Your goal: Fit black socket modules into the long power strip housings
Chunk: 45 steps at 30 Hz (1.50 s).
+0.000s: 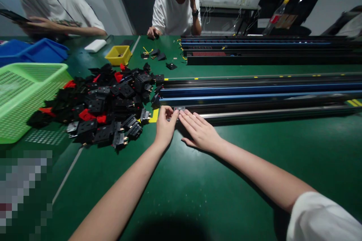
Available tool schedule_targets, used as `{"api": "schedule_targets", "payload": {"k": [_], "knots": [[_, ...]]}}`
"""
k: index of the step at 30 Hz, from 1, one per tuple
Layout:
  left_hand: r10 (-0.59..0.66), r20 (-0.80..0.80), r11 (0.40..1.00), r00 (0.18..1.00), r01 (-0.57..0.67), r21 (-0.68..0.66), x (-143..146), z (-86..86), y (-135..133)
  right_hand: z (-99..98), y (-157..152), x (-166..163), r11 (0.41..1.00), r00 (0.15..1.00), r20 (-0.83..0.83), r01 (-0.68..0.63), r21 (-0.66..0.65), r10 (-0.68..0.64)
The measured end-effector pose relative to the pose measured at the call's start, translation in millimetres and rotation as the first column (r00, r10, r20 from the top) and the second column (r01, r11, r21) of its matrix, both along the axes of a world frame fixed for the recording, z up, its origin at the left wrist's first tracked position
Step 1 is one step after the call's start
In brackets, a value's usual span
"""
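Note:
A small black plastic socket module [180, 109] sits at the left end of the nearest long black rail [254, 113]. My left hand [166, 126] is closed at that end, thumb and fingers pinching the module's left side. Stretched out and close together, the fingers of my right hand [200, 130] lie along the rail's near side, their tips touching the module. To the left of my hands spreads a heap of black modules [124, 90] with some red pieces [87, 114] among them. The underside of the held module is hidden by my fingers.
Blue and black rails [240, 91] lie behind the nearest one, with more rails [240, 59] farther back. A green basket [42, 94], blue bins [46, 51] and a yellow bin [118, 55] stand at left. Two people [175, 11] sit across the green table [226, 196].

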<state>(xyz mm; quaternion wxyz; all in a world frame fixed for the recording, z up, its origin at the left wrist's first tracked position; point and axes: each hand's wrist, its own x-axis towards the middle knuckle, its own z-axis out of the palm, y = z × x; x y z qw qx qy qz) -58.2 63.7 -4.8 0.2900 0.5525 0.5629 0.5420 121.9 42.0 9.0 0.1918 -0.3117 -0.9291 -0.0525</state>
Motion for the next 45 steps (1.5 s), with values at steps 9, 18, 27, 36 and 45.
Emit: {"api": "schedule_targets", "payload": {"k": [9,18,27,36,45], "knots": [[-0.005,0.001,1.0,1.0,0.005,-0.01,-1,-0.5,-1,0.4,0,3,0.999,0.999,-0.037,0.029,-0.017,-0.029],[0.015,-0.004,0.999,1.0,-0.015,-0.051,-2,0.6,-2,2.8,2,52,0.991,0.993,-0.039,0.117,0.063,-0.115],[0.003,-0.015,0.998,1.0,-0.004,-0.058,-3,-0.2,-2,-1.3,3,67,0.978,0.98,-0.099,0.184,0.1,-0.174],[-0.001,-0.024,0.998,1.0,-0.001,-0.069,-2,0.5,-2,1.7,16,54,0.991,0.984,-0.134,0.128,0.049,-0.12],[-0.007,-0.027,0.997,1.0,0.005,-0.071,-3,0.6,-3,1.7,15,54,0.991,0.978,-0.165,0.134,0.017,-0.129]]}}
